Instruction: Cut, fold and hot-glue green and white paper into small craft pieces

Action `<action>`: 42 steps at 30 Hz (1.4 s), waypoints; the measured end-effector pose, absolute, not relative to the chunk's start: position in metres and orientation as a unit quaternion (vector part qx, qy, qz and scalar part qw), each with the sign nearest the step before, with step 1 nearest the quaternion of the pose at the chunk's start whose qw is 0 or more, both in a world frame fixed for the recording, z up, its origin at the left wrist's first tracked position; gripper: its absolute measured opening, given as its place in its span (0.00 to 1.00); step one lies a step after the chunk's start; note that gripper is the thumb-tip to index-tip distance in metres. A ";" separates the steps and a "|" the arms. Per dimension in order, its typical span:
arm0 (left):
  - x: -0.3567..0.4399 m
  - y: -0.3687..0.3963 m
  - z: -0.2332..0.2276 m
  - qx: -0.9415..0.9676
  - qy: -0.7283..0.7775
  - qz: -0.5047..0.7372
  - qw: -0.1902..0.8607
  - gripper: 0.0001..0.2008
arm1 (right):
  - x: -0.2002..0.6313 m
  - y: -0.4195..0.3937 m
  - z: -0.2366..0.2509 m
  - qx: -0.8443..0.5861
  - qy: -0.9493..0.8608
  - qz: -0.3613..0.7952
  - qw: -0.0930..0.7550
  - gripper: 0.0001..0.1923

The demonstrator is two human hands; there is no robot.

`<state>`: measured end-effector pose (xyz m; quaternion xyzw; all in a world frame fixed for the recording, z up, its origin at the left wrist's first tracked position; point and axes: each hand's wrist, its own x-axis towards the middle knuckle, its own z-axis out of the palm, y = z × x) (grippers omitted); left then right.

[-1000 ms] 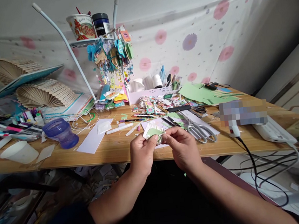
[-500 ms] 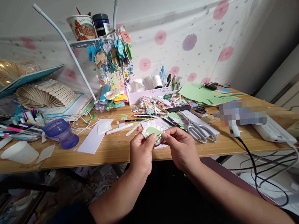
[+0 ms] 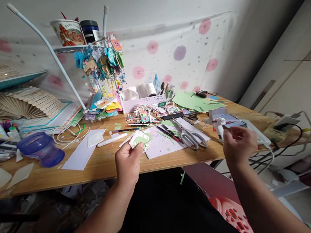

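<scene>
Left hand (image 3: 127, 162): at the near edge of the wooden tabletop (image 3: 105, 161), fingers (image 3: 137, 152) pinched shut on a small white-and-green paper cutout (image 3: 139, 139), held just above the wood.
Right hand (image 3: 238, 146): out past the right near edge, fingers curled around the white hot-glue gun (image 3: 221, 126); closed on the grip as far as visible, trigger finger hidden.
Paper cutout: tilted, its far edge over the pale pink paper sheet (image 3: 163, 145); only one edge gripped.
Glue gun: upright, nozzle end up, black cord (image 3: 291, 132) trailing right off the tabletop edge.
Nearby: grey-handled steel scissors (image 3: 190, 138) lying on the pink sheet between the two hands; purple translucent plastic cup (image 3: 42, 151) well apart, toward the left near corner.
Risk, cord: likely snag on the right edge or on the white power strip (image 3: 259, 137), tugging the gun off aim.
Risk, heat: hot nozzle close to bare fingers; burn probable if glue lands near the pinch.
Risk, grip: thin paper held one-handed; possible bend or slip under nozzle pressure.
Risk, scissors: blades in the path between hands; knuckles could brush them.
</scene>
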<state>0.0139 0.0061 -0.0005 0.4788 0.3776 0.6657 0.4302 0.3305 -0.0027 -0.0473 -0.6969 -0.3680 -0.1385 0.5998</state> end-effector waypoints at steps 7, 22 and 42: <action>0.009 -0.006 0.013 0.647 0.420 0.608 0.188 0.05 | 0.384 0.030 -0.048 -0.854 -0.360 0.003 0.376 0.13; -0.001 -0.011 0.018 0.702 0.388 0.596 0.039 0.07 | 0.230 -0.055 0.023 -0.463 -0.727 0.180 0.475 0.05; -0.003 -0.012 0.020 0.699 0.428 0.572 0.041 0.04 | 0.211 -0.050 0.030 -0.434 -0.834 0.017 0.340 0.06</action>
